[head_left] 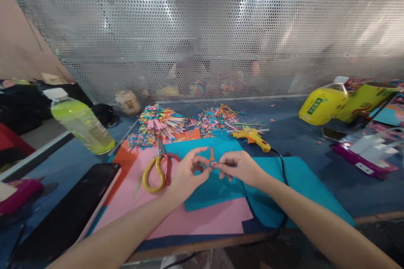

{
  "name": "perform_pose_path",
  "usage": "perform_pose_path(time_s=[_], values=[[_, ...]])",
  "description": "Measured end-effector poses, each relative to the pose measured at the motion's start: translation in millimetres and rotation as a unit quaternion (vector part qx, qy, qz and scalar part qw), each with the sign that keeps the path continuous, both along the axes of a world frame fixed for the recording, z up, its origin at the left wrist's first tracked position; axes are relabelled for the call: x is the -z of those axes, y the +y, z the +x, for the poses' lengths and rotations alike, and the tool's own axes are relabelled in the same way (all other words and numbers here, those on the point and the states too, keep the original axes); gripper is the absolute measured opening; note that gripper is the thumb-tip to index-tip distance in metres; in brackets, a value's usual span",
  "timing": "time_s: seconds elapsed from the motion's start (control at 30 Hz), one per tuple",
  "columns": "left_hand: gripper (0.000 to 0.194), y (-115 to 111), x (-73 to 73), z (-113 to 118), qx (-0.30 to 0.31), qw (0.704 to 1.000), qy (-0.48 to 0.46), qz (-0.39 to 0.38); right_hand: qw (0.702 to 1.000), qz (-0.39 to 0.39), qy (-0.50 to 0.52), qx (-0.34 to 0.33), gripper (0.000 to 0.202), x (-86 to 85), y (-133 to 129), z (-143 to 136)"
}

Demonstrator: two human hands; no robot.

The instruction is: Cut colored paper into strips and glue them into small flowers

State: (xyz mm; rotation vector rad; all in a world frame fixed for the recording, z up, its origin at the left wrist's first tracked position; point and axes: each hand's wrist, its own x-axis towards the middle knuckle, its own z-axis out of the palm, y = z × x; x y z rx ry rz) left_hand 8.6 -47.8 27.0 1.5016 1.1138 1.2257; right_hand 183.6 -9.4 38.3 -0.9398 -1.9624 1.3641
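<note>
Over blue paper [210, 195], two hands [191, 171] [240, 167] pinching one paper piece [213, 164], one glue gun [251, 135]

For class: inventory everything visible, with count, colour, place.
Mesh: one, silver, back
Person: one, dim, behind mesh
Table: one, dark blue, foreground
Bottles: two, green left, yellow right
Jar: one, tan, back left
Paper pile: one, multicoloured, beside jar
Strips: one heap, multicoloured, back centre
Scissors: one, yellow-red, centre left
Glue gun: one, yellow, centre right
Sheets: several, blue, pink, orange, centre
Devices: two, black, left, right
Packs: two, purple, left, right
Container: one, yellow, far right
Piece: one, mostly orange, centre
Left hand: one, bare, centre
Right hand: one, bare, centre
</note>
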Motion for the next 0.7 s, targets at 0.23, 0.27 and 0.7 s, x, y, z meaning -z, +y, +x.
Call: perform_pose_path(time_s=[0.23, 0.27, 0.7], values=[[0.047, 0.8, 2.9, -1.1, 0.006, 1.000, 0.011, 0.006, 1.000, 0.026, -0.008, -0.003, 0.032, 2.3, -0.2, -0.1], [0.048, 0.7, 2.7, -1.2, 0.006, 1.000, 0.011, 0.005, 1.000, 0.027, -0.009, -0.004, 0.032, 2.6, -0.1, 0.0], [0.048, 2.5, 4.4, -4.0, 0.029, 1.000, 0.007, -0.007, 1.000, 0.019, -0.013, -0.013, 0.030, 2.6, 1.5, 1.5]])
